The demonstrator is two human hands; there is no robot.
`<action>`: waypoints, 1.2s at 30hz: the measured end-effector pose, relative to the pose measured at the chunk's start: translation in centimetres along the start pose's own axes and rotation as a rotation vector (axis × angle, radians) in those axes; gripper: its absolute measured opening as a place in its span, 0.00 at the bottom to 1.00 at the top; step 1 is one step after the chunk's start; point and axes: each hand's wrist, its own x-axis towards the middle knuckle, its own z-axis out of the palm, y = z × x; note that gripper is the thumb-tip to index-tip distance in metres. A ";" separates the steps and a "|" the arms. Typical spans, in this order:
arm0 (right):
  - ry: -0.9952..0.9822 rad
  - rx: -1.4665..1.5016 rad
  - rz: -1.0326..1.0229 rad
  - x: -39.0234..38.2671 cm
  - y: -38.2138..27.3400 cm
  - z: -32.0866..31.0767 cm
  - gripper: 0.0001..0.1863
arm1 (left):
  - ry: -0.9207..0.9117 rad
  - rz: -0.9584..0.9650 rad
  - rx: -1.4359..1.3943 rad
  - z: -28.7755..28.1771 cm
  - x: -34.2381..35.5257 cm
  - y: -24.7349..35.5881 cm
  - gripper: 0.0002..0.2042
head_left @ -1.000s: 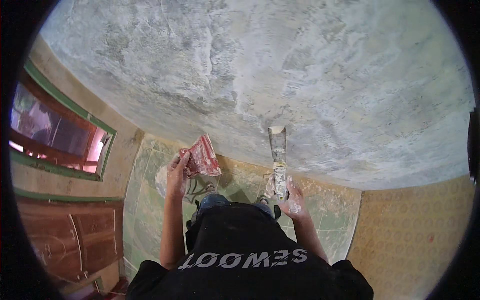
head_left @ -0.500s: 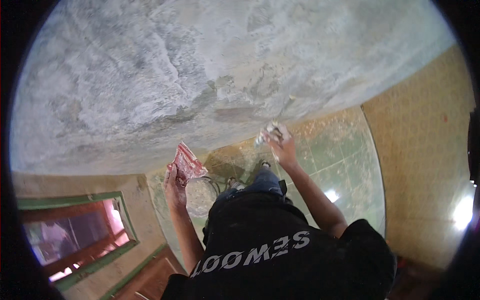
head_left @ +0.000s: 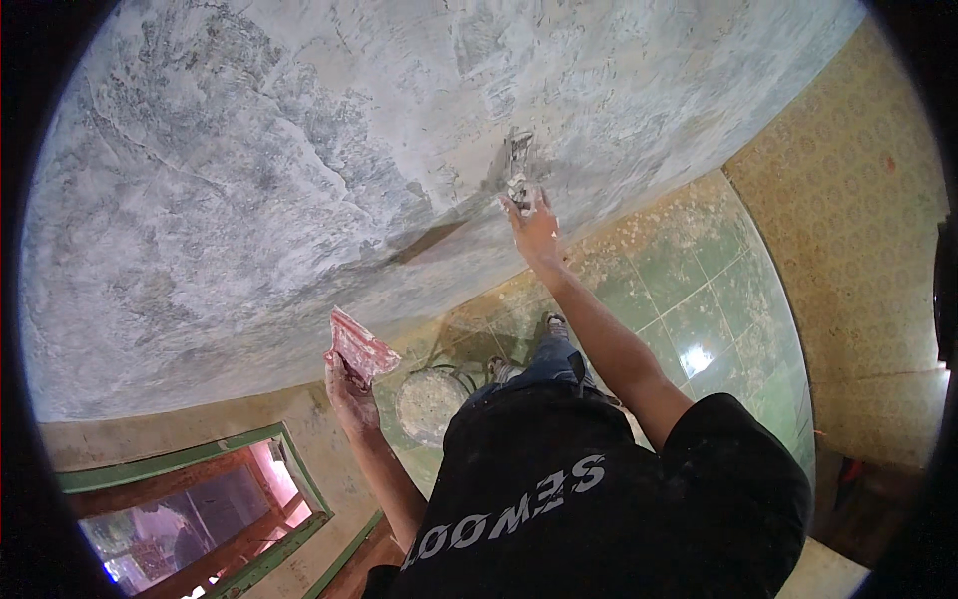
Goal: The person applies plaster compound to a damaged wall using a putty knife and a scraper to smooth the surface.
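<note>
My left hand [head_left: 351, 399] is closed on a red, putty-smeared flat scraper [head_left: 361, 342], held out low in front of the wall. My right hand [head_left: 532, 225] is raised higher and grips a putty knife [head_left: 517, 150], its blade at the grey-white plastered wall [head_left: 249, 140], where it appears to touch the surface. The knife is coated with pale putty, as are my fingers. Below my left hand, by my feet, a round pale, crusted bucket [head_left: 424, 404] stands on the floor.
The green tiled floor [head_left: 689, 260] is speckled with pale splatters. A patterned yellowish wall [head_left: 848, 200] rises on the right. At the lower left are a green-framed window [head_left: 190, 519] with wooden bars and part of a brown door [head_left: 364, 554]. My shoes stand near the wall's base.
My right hand has lifted the putty knife from near my waist up to the wall. The view has turned, so the window sits lower. My left hand still holds the red scraper.
</note>
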 end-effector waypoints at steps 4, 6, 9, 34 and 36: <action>-0.183 -0.238 -0.019 -0.2 4.4 1.5 0.38 | -0.010 -0.044 -0.026 0.8 0.6 -0.5 0.15; -0.221 -0.254 -0.043 -2.8 8.6 2.5 0.39 | -0.018 -0.035 -0.012 0.9 0.7 -0.6 0.16; -0.173 -0.319 -0.044 -4.8 8.7 1.5 0.39 | 0.000 -0.023 -0.017 0.4 1.1 -0.8 0.17; -0.108 0.007 -0.046 -4.1 4.0 1.3 0.36 | -0.006 -0.051 0.018 1.2 1.0 -0.8 0.15; -0.262 -0.093 -0.036 -5.9 5.4 0.5 0.33 | -0.036 -0.031 0.008 0.8 1.2 -0.6 0.15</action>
